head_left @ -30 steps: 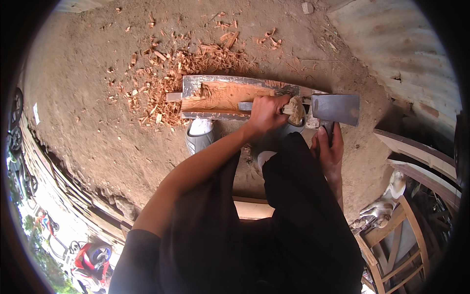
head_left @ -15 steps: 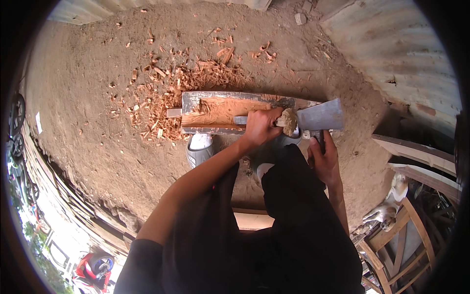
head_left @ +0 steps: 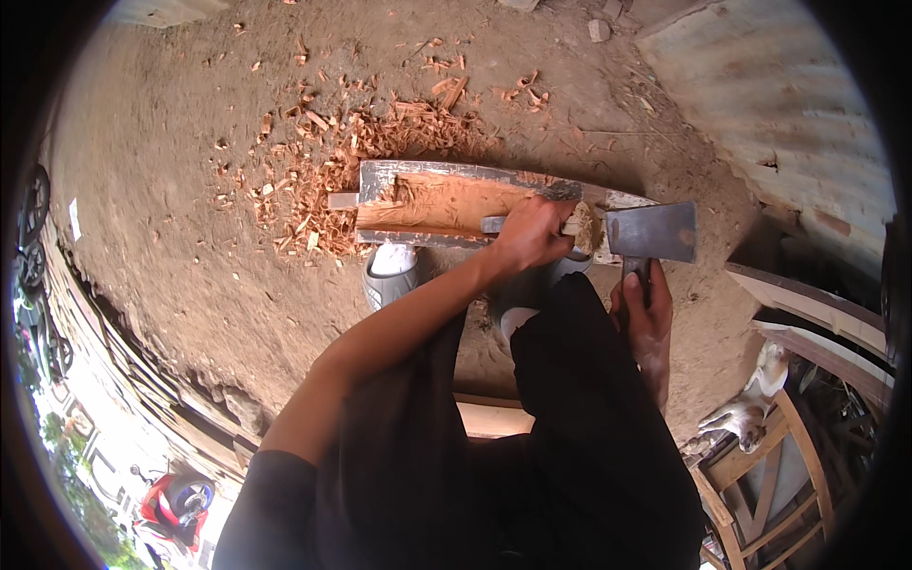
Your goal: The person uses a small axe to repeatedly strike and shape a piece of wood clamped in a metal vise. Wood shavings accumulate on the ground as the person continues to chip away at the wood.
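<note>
A hollowed wooden block (head_left: 432, 211) with dark, worn sides lies crosswise in front of my feet, its scooped trough showing fresh orange wood. My left hand (head_left: 532, 234) is wrapped round a chisel, close above the trough's right part. The chisel's flat steel blade (head_left: 492, 225) points left, and its frayed wooden butt (head_left: 586, 229) sticks out to the right of my fist. In my right hand (head_left: 646, 309) is a hatchet by its short handle. Its broad grey head (head_left: 654, 232) stands just right of the chisel's butt, with a narrow gap between them.
Curled wood shavings (head_left: 408, 131) litter the dirt floor beyond and left of the block. My grey shoes (head_left: 390, 283) stand against its near side. A corrugated metal sheet (head_left: 779, 123) rises at right. A cat (head_left: 746, 413) lies near a wooden chair frame (head_left: 774, 475); a red motorcycle (head_left: 176, 508) is at lower left.
The chisel in my left hand has shifted right along the trough. The hatchet has moved right too, its head now tilted slightly and just off the chisel's butt. The whole view has shifted a little.
</note>
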A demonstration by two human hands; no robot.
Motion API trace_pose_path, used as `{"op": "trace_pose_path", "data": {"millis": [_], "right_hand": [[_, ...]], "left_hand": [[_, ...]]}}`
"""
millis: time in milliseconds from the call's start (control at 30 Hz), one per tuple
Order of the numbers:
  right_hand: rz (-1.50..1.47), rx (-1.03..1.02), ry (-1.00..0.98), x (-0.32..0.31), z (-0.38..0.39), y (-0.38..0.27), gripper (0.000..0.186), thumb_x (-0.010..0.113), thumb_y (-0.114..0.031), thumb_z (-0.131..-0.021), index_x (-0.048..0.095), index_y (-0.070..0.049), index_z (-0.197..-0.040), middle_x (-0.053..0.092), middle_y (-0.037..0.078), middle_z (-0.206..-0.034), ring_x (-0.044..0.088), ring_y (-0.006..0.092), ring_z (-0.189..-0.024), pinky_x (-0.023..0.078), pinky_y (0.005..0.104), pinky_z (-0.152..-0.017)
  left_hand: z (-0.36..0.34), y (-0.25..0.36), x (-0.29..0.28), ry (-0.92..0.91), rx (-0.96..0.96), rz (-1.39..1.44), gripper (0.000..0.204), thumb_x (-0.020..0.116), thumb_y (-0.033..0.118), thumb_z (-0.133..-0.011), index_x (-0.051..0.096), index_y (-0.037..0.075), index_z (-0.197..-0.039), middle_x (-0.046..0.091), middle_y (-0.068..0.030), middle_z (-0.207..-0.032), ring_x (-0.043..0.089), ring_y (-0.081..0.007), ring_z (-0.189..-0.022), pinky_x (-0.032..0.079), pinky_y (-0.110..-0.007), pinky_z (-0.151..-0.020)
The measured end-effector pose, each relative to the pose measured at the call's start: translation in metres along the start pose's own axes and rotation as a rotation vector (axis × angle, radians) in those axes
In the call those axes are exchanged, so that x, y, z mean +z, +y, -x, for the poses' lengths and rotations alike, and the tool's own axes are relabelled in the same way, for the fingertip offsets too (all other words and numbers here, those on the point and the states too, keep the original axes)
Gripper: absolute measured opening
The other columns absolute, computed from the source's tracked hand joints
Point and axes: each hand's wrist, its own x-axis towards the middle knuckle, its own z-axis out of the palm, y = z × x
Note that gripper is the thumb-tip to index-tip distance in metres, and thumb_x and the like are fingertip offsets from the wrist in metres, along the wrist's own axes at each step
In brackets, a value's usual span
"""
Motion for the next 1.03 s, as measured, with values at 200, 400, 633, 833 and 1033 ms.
{"op": "trace_pose_path", "data": {"millis": [200,400,633,833,1033], "right_hand": [[0.163,-0.032,0.003,-0.005,-0.010,0.014,0.040,0.053,-0.021,-0.105,0.046,-0.003,-0.139,0.054,0.003,-0.072,0.051,0.0097,-0.057,0.043,0.0247,-0.048],[0.074,-0.114,0.092,0.005,-0.002,0.009,0.031,0.054,-0.022,-0.105,0.050,-0.002,-0.129,0.054,0.004,-0.071,0.050,0.0106,-0.053,0.042,0.0271,-0.046],[-0.101,-0.077,0.174,0.013,-0.003,-0.002,0.030,0.056,-0.021,-0.104,0.051,0.000,-0.125,0.055,0.004,-0.067,0.048,0.0113,-0.048,0.041,0.0293,-0.046],[0.167,-0.032,-0.030,0.001,-0.012,-0.014,0.034,0.056,-0.018,-0.104,0.049,0.001,-0.130,0.055,0.003,-0.067,0.050,0.0110,-0.049,0.041,0.0277,-0.046],[0.317,-0.114,-0.048,0.006,-0.019,0.017,0.042,0.056,-0.021,-0.104,0.045,-0.003,-0.141,0.059,0.005,-0.071,0.056,0.0144,-0.059,0.048,0.0291,-0.056]], "left_hand": [[0.004,-0.006,0.004,0.001,0.025,0.000,0.030,0.072,0.016,-0.069,0.065,0.007,-0.097,0.066,-0.0193,-0.071,0.067,-0.0413,-0.074,0.052,-0.050,-0.066],[0.008,-0.003,0.005,0.066,0.028,-0.056,0.033,0.072,0.017,-0.069,0.065,0.008,-0.100,0.066,-0.0182,-0.071,0.067,-0.0405,-0.072,0.052,-0.051,-0.063],[0.008,-0.004,0.007,0.086,0.029,-0.079,0.028,0.071,0.018,-0.068,0.059,0.008,-0.091,0.063,-0.0181,-0.068,0.066,-0.0407,-0.071,0.050,-0.051,-0.061],[0.012,-0.009,0.005,0.083,0.042,-0.061,0.028,0.072,0.018,-0.068,0.058,0.009,-0.091,0.063,-0.0178,-0.068,0.066,-0.0400,-0.071,0.050,-0.050,-0.060],[0.009,-0.005,0.004,0.076,0.051,-0.060,0.029,0.072,0.017,-0.069,0.059,0.008,-0.094,0.065,-0.0175,-0.071,0.067,-0.0385,-0.073,0.051,-0.049,-0.062]]}}
